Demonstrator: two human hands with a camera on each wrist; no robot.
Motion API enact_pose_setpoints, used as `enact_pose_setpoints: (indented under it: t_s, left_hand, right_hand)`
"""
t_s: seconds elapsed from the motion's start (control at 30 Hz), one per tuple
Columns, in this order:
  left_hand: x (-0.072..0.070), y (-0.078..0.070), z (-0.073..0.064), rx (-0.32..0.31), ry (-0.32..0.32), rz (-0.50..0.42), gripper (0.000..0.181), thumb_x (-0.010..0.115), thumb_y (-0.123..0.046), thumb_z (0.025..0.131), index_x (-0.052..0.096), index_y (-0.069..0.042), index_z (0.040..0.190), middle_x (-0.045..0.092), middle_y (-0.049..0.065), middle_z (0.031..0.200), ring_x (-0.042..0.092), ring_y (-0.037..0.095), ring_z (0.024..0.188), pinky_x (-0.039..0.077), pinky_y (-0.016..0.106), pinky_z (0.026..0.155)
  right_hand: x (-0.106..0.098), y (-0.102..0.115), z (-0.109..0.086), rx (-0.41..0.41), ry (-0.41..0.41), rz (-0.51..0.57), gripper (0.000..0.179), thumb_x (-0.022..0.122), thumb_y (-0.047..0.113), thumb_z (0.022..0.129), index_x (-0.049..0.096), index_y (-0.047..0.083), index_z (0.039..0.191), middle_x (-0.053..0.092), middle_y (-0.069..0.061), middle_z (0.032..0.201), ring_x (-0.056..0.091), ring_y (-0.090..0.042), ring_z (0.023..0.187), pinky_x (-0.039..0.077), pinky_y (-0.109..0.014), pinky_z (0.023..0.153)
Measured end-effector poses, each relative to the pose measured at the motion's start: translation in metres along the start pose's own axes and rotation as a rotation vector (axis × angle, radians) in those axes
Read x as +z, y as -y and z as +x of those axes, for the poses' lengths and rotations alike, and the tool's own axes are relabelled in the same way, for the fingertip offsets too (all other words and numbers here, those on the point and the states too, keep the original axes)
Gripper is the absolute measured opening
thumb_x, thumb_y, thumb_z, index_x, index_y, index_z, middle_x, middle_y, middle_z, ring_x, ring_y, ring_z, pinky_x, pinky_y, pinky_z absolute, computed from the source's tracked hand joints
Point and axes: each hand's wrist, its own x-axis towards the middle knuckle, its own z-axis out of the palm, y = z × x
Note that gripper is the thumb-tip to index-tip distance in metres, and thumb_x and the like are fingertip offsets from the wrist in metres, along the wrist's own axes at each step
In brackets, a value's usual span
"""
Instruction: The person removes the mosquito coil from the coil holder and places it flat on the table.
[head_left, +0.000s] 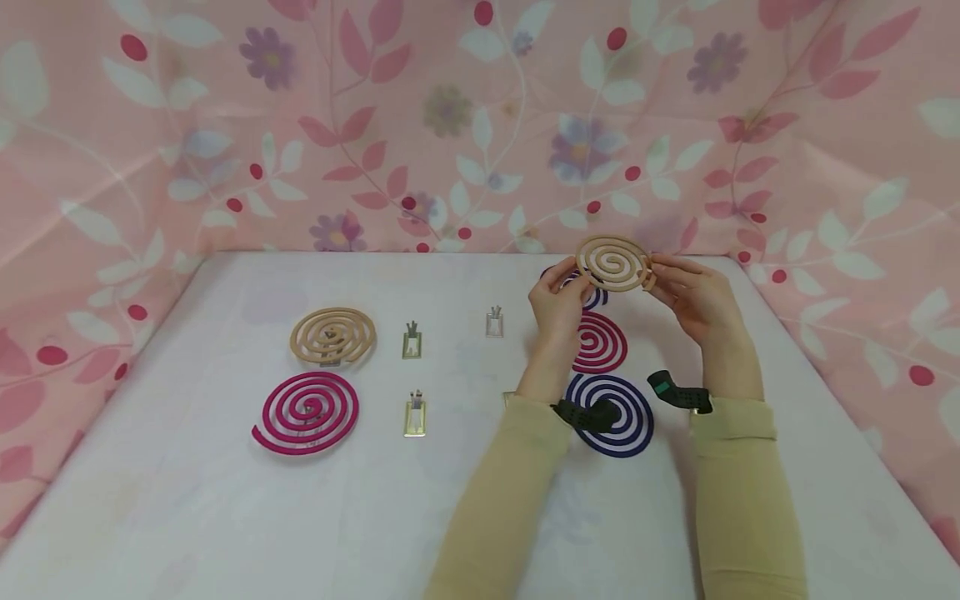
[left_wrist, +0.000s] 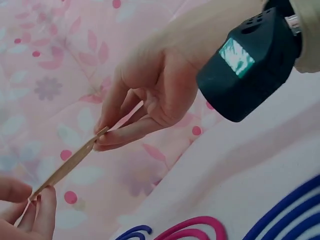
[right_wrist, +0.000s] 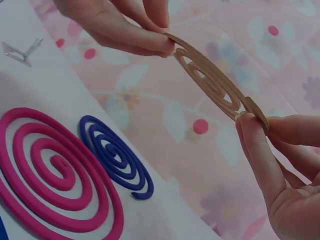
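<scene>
Raised above the far right of the table is a tan mosquito coil [head_left: 611, 262], held by its edges between both hands. My left hand [head_left: 558, 308] pinches the left edge with thumb and fingers. On the opposite side, my right hand [head_left: 701, 304] pinches the rim near the coil's outer end. The right wrist view shows the tan coil [right_wrist: 212, 82] tilted, with the left hand [right_wrist: 130, 30] at its upper end and the right hand [right_wrist: 290, 170] at its lower end. Seen nearly edge-on in the left wrist view, the coil [left_wrist: 67, 165] looks thin and flat.
Beneath the arms lie a magenta coil [head_left: 600, 342], a near blue coil [head_left: 617, 446] and a partly hidden far blue coil [right_wrist: 115, 152]. At left, a tan coil [head_left: 333, 312] and a magenta coil [head_left: 311, 446] sit over metal stands. Several small metal stands [head_left: 415, 417] stand mid-table.
</scene>
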Motion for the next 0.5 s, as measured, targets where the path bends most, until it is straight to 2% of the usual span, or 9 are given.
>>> enact_pose_setpoints:
  t_s: [0.13, 0.27, 0.5]
  left_hand:
    - [0.006, 0.010, 0.003, -0.006, 0.018, -0.009, 0.034, 0.065, 0.009, 0.089, 0.066, 0.003, 0.122, 0.067, 0.016, 0.119, 0.070, 0.020, 0.099, 0.059, 0.026, 0.086]
    - [0.010, 0.021, 0.006, -0.014, 0.055, -0.026, 0.036, 0.066, 0.008, 0.088, 0.066, 0.001, 0.123, 0.067, 0.011, 0.118, 0.070, 0.020, 0.101, 0.058, 0.027, 0.087]
    - [0.006, 0.032, 0.011, -0.042, 0.111, -0.048, 0.040, 0.064, 0.007, 0.090, 0.062, 0.001, 0.129, 0.065, 0.010, 0.123, 0.067, 0.022, 0.110, 0.058, 0.029, 0.089]
  right_hand:
    - [-0.007, 0.006, 0.001, -0.002, -0.036, -0.015, 0.019, 0.064, -0.003, 0.093, 0.078, 0.003, 0.104, 0.073, -0.006, 0.099, 0.073, -0.017, 0.087, 0.060, -0.028, 0.080]
    - [-0.015, 0.009, 0.001, -0.013, -0.056, 0.014, 0.019, 0.064, -0.004, 0.093, 0.079, 0.004, 0.101, 0.074, -0.007, 0.099, 0.074, -0.017, 0.087, 0.060, -0.027, 0.078]
    - [-0.018, 0.005, 0.004, -0.007, -0.061, 0.033, 0.020, 0.064, -0.004, 0.093, 0.079, 0.004, 0.104, 0.076, -0.007, 0.099, 0.074, -0.018, 0.087, 0.060, -0.028, 0.079]
